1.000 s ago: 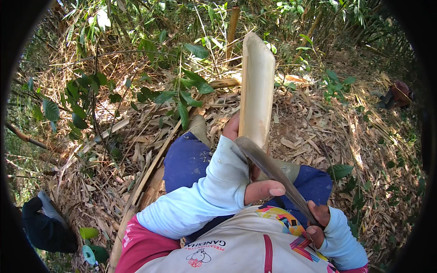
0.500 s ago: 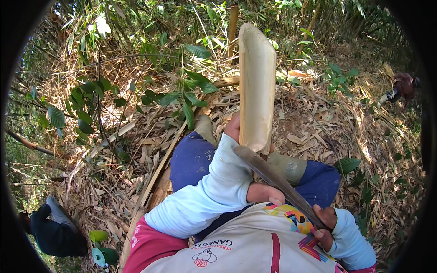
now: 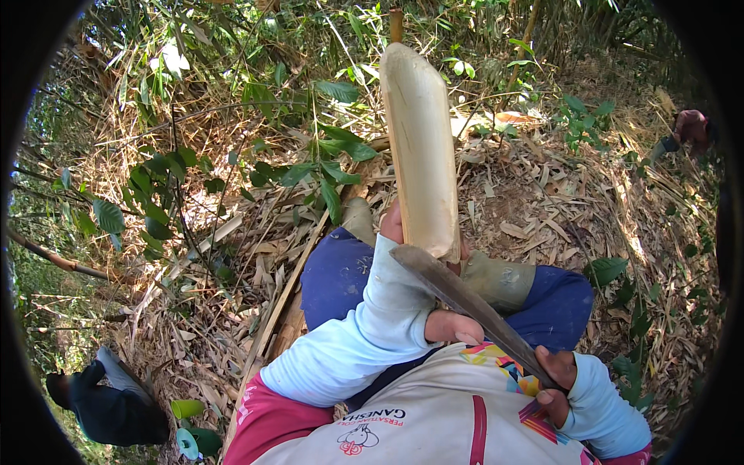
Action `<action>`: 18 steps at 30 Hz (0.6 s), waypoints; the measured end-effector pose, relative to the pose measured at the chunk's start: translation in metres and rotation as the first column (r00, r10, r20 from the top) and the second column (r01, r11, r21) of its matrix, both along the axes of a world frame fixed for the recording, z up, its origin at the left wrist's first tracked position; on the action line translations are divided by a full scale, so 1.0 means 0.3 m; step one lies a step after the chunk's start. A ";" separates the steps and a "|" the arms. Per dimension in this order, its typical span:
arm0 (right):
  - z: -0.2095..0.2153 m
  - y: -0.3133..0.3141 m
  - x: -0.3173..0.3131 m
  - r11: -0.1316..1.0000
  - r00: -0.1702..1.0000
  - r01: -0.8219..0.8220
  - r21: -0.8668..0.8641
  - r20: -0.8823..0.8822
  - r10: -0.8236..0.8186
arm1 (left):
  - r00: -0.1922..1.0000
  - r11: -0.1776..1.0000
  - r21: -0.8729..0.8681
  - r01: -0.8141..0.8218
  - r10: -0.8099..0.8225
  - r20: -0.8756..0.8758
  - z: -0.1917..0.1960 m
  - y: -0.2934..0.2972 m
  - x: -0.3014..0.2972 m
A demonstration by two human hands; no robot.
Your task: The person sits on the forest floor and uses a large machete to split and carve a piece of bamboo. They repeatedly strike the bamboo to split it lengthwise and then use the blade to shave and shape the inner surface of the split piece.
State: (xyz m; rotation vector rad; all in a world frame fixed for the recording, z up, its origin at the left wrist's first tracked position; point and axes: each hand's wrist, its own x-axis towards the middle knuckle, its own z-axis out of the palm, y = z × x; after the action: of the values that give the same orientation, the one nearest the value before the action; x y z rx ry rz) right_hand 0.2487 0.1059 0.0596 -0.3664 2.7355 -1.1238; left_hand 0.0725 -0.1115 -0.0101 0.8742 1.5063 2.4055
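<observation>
A split bamboo length (image 3: 422, 147), pale and hollowed like a trough, stands up in front of me with its top leaning left. My left hand (image 3: 404, 291), mostly covered by a light-blue sleeve, is closed around its lower end from behind; the thumb sticks out to the right, beside the blade. In my right hand (image 3: 558, 384), low at the right, is the grip of a long dark machete (image 3: 473, 306). Its blade slants up and left across my lap, and the tip lies at the bamboo's lower end. My right fingers hide most of the handle.
My blue-trousered legs with muddy boots (image 3: 496, 280) are spread around the work. Long bamboo strips (image 3: 271, 325) lie at my left. A person in dark clothes (image 3: 116, 403) and green containers (image 3: 198, 442) are lower left; another person (image 3: 692, 128) is far right. Dry leaves cover the ground.
The bamboo's top has tipped to the left, while its lower end stays by the machete tip. Both hands keep their holds. The whole view has shifted slightly.
</observation>
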 end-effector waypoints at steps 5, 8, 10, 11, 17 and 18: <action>-0.010 0.004 0.006 1.000 1.000 -0.019 0.003 0.003 0.019 | 1.000 1.000 0.026 -0.001 0.002 -0.018 -0.002 -0.003 0.003; -0.029 0.013 0.013 1.000 1.000 -0.025 0.018 0.008 0.025 | 1.000 1.000 0.020 0.000 0.000 -0.012 -0.001 -0.003 0.003; -0.034 0.011 0.014 0.999 1.000 -0.027 0.021 0.001 0.027 | 1.000 1.000 0.009 -0.007 0.007 -0.001 0.010 -0.004 0.012; -0.032 0.008 0.013 1.000 1.000 -0.024 0.015 -0.005 0.024 | 1.000 1.000 0.003 -0.015 0.015 0.024 0.012 -0.003 0.018; -0.013 -0.002 0.004 0.997 0.999 -0.033 0.064 -0.007 0.034 | 0.996 1.000 -0.005 0.002 -0.001 0.087 0.029 0.001 0.021; -0.012 -0.005 0.003 0.997 0.999 -0.036 0.072 -0.010 0.037 | 0.994 1.000 -0.015 0.010 -0.008 0.111 0.032 -0.002 0.023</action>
State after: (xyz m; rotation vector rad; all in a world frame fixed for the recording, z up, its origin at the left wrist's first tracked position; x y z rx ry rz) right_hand 0.2494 0.1045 0.0558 -0.4125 2.7583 -1.0150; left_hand 0.0794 -0.1121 -0.0004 0.7298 1.4757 2.3900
